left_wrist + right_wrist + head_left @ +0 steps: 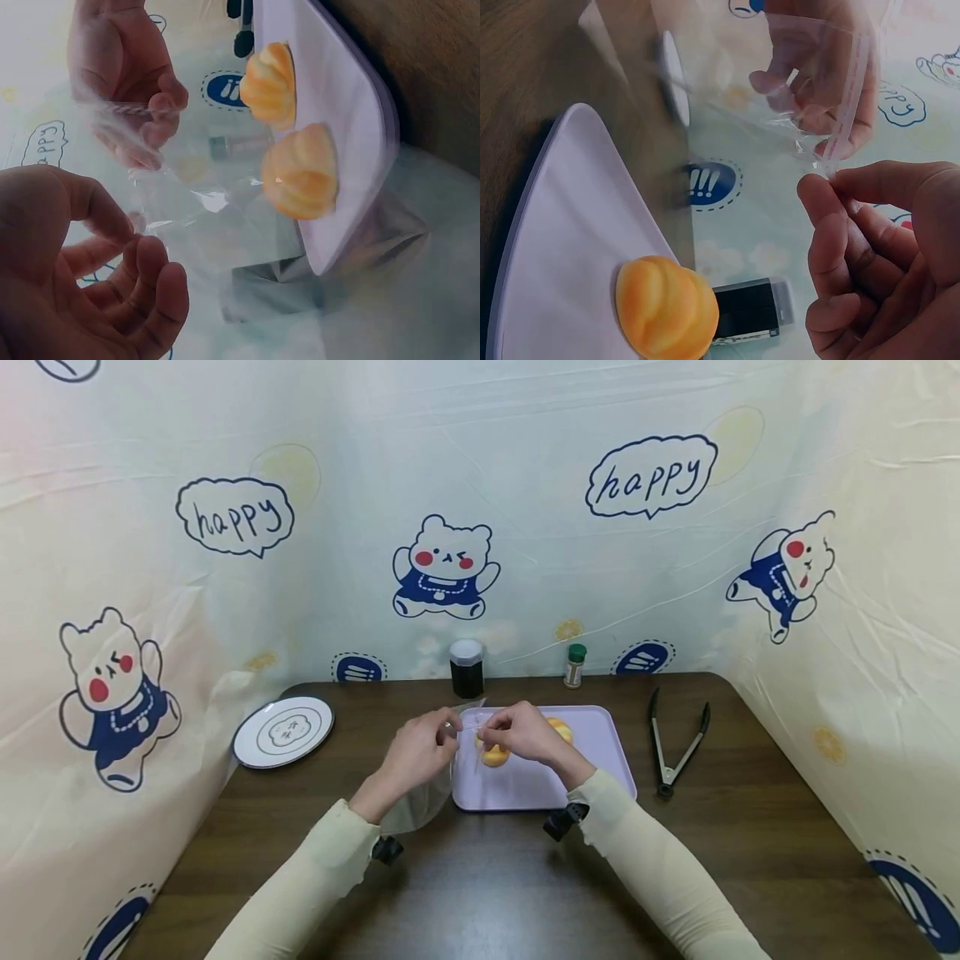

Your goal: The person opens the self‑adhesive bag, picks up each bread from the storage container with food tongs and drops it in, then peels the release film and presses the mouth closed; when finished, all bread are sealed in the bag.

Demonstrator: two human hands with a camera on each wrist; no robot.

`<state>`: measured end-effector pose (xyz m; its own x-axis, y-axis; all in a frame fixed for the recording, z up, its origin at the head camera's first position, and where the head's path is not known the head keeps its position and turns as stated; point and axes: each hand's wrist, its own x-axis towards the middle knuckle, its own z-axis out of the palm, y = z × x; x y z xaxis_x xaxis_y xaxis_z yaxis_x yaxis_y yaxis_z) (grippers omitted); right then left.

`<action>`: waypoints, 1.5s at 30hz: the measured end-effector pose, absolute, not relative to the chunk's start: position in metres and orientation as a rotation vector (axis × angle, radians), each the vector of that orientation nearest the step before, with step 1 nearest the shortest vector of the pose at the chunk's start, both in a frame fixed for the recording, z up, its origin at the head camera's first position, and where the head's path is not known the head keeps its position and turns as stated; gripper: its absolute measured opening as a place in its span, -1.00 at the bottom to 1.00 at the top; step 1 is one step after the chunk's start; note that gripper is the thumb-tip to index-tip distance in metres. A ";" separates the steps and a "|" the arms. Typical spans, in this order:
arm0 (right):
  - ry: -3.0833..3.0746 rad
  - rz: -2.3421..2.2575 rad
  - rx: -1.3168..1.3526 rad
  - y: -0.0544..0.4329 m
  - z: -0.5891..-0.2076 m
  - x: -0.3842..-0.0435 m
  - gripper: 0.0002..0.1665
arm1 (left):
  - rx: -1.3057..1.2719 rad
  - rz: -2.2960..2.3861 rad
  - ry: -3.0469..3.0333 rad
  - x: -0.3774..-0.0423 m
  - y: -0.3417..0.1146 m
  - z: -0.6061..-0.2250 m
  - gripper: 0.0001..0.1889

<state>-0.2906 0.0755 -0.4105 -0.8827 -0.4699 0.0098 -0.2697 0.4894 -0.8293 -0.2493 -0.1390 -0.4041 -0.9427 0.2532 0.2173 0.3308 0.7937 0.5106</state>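
Observation:
Both hands hold a clear plastic bag (pixel 414 810) by its opening, over the left part of a lilac tray (pixel 592 783). My left hand (pixel 420 750) pinches one side of the bag between thumb and forefinger. With thumb and fingertip, my right hand (pixel 527 735) pinches the edge opposite, where a sealing strip (pixel 849 97) with red print runs along the bag's mouth. Two golden bread rolls (pixel 270 86) lie on the tray under the right hand. In the left wrist view, the nearer roll (pixel 301 174) shows through the film. No contents show inside the bag.
A white plate (pixel 283 732) stands at the back left. Behind the tray are a dark jar with a pale lid (pixel 467 668) and a small green-capped shaker (pixel 574 666). Black-tipped tongs (pixel 666 768) lie spread to the tray's right. A printed cloth encloses the table.

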 end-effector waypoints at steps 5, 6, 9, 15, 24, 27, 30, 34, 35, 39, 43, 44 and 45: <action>2.553 -1.295 -0.584 0.077 -0.410 -0.290 -0.77 | -0.432 -0.850 -2.866 -0.250 -0.141 -0.402 -0.68; 2.554 -1.290 -0.572 0.078 -0.410 -0.290 -0.77 | -0.438 -0.837 -2.876 -0.251 -0.141 -0.402 -0.69; 2.563 -1.267 -0.546 0.079 -0.411 -0.289 -0.78 | -0.480 -0.783 -2.907 -0.252 -0.140 -0.403 -0.75; 2.584 -1.244 -0.579 0.077 -0.411 -0.288 -0.81 | -0.650 -0.593 -2.925 -0.251 -0.136 -0.405 -0.79; 2.557 -1.262 -0.613 0.075 -0.413 -0.289 -0.86 | -0.554 -0.367 -2.934 -0.250 -0.128 -0.407 -0.76; 2.543 -1.261 -0.637 0.074 -0.412 -0.288 -0.87 | -0.475 -0.337 -2.954 -0.251 -0.126 -0.408 -0.70; 2.537 -1.257 -0.657 0.074 -0.411 -0.287 -0.87 | -0.450 -0.347 -2.946 -0.252 -0.125 -0.409 -0.81; 2.529 -1.251 -0.671 0.074 -0.411 -0.287 -0.87 | -0.496 -0.352 -2.921 -0.252 -0.125 -0.410 -0.77; 2.528 -1.248 -0.671 0.074 -0.411 -0.287 -0.87 | -0.504 -0.343 -2.921 -0.252 -0.125 -0.410 -0.69; 2.523 -1.239 -0.683 0.076 -0.413 -0.287 -0.88 | -0.492 -0.264 -2.932 -0.252 -0.127 -0.409 -0.51; 2.516 -1.231 -0.709 0.077 -0.414 -0.288 -0.89 | -0.469 -0.217 -2.955 -0.253 -0.128 -0.408 -0.54; 2.514 -1.229 -0.713 0.077 -0.414 -0.288 -0.89 | -0.473 -0.219 -2.955 -0.253 -0.128 -0.408 -0.56; 2.513 -1.223 -0.716 0.077 -0.414 -0.288 -0.89 | -0.479 -0.221 -2.955 -0.253 -0.128 -0.408 -0.58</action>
<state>-0.2878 0.0770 -0.4138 -0.8461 -0.5329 -0.0136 -0.3182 0.5254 -0.7891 -0.2532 -0.1283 -0.4078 -0.9395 0.3024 0.1607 0.3229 0.9386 0.1218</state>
